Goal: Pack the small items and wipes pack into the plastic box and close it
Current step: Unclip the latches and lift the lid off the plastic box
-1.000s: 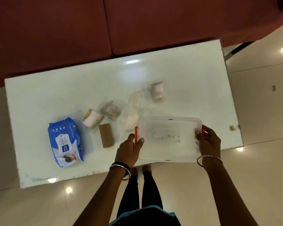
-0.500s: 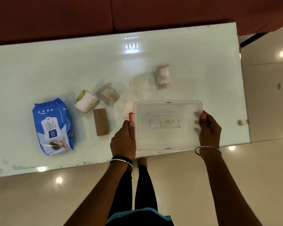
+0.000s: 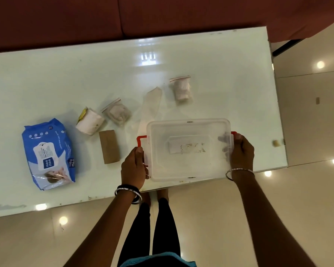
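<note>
Blue plastic wipes pack [image 3: 48, 153] flat on the glossy white table [image 3: 46, 78], small wrapped items beside it (all outside the box), left hand [image 3: 133, 166] and right hand [image 3: 241, 151] gripping the clear lidded plastic box [image 3: 188, 149] by its red end clips, near the table's front edge.

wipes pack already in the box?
No, the blue wipes pack lies on the table well left of the plastic box, which both hands grip by its ends.
</note>
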